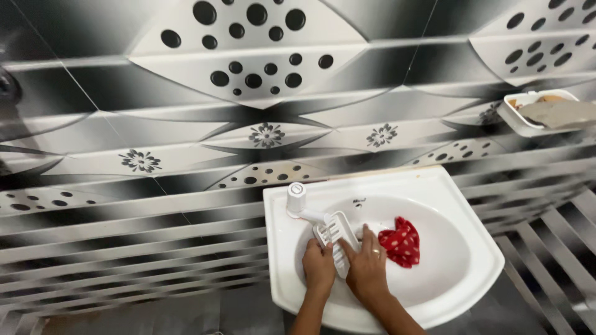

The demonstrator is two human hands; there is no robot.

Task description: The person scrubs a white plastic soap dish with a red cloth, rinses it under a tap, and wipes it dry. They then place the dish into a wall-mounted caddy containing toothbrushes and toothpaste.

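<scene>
Head view looks down on a white washbasin (pixel 456 273) fixed to a wall of black, grey and white patterned tiles (pixel 186 124). Your two hands meet over the bowl at about 6 o'clock in the picture. Between them sits a white slotted plastic tray (pixel 337 239), the kind that holds soap, tilted under the white tap (pixel 298 200), which stands at the basin's 10 o'clock corner. Your left hand (pixel 319 263) grips the tray's near-left edge with fingers curled round it. Your right hand (pixel 367 265), wearing a ring, grasps the tray's right side, fingers laid across its ribs. Just beside your right hand, at its 2 o'clock, a red cloth with white dots (pixel 401 242) lies bunched in the bowl. Far off at 2 o'clock in the picture, a white wall-mounted dish (pixel 528 111) holds a brownish lump.
</scene>
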